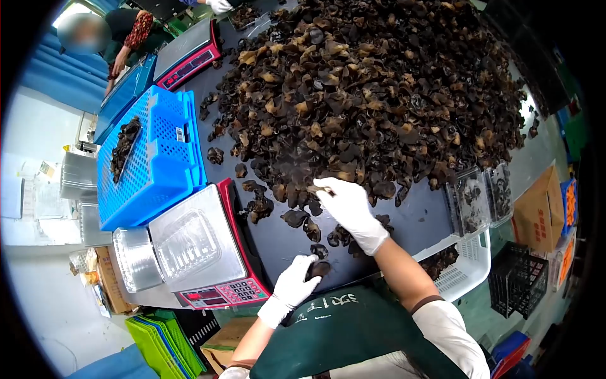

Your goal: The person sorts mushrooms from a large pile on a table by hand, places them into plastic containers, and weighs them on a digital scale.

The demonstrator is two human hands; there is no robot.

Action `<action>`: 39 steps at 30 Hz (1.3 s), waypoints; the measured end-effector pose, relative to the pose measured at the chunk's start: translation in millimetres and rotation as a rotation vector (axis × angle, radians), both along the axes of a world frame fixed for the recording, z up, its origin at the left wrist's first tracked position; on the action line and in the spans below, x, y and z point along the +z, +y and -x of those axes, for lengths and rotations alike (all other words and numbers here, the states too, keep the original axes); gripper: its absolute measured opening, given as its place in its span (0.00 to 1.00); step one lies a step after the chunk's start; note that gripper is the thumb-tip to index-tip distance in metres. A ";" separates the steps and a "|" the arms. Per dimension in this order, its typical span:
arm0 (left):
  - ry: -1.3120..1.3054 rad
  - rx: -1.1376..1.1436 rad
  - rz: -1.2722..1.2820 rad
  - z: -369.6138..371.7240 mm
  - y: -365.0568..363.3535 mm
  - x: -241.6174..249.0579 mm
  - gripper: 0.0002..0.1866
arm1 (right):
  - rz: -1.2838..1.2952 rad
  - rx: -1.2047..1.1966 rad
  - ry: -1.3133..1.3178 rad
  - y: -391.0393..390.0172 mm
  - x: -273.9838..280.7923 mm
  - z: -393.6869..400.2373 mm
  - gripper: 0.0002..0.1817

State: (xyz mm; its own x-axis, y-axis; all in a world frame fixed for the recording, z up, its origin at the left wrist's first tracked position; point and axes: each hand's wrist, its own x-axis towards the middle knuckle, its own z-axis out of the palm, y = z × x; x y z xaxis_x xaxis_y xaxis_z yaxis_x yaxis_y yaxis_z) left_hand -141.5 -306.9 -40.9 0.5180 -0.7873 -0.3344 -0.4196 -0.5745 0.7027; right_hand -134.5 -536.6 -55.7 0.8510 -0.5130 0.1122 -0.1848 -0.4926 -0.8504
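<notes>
A large heap of dark brown wood-ear mushrooms (379,95) covers the far part of the dark table. My right hand (347,208), in a white glove, is at the heap's near edge with its thumb and fingertips closed on a small mushroom piece. My left hand (295,282), also gloved, is low near the table's front edge, its fingers around a dark mushroom (319,270). Several loose pieces lie between the hands and the heap. Left of my left hand stands a red scale (237,292) with a clear plastic tray (189,241) on its plate.
A blue crate (148,158) with mushrooms on top stands left, a second scale (186,57) behind it. Clear boxes (470,202) and a white basket (476,268) are at the right. At the far left, another person (126,38) bends over a blue crate.
</notes>
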 end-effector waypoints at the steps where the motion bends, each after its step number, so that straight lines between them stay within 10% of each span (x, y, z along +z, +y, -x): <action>1: -0.017 0.034 0.016 -5.8 -11.7 16.9 0.25 | -0.127 0.008 0.003 -10.2 9.2 11.9 0.11; 7: -0.553 0.300 0.176 -71.8 -27.8 -13.9 0.24 | -0.572 0.428 0.418 -104.0 64.3 133.3 0.07; 10: -0.639 0.456 -0.176 -86.8 -46.3 -20.0 0.31 | -0.204 0.423 0.362 -108.4 61.3 177.1 0.08; 18: -0.373 0.064 0.133 -38.4 -32.7 -17.9 0.23 | 0.145 0.014 0.312 -39.1 15.0 159.9 0.13; 26: -0.180 0.446 0.327 -50.9 -11.6 -26.4 0.23 | 0.102 0.079 0.008 -33.0 -7.2 110.9 0.13; 32: -0.305 0.171 0.163 -37.2 -25.3 -37.0 0.25 | 0.427 0.237 0.169 5.9 -11.9 99.6 0.32; 39: -0.125 0.132 0.161 -5.9 1.7 -27.2 0.27 | 0.299 0.259 0.168 10.6 -0.8 124.9 0.24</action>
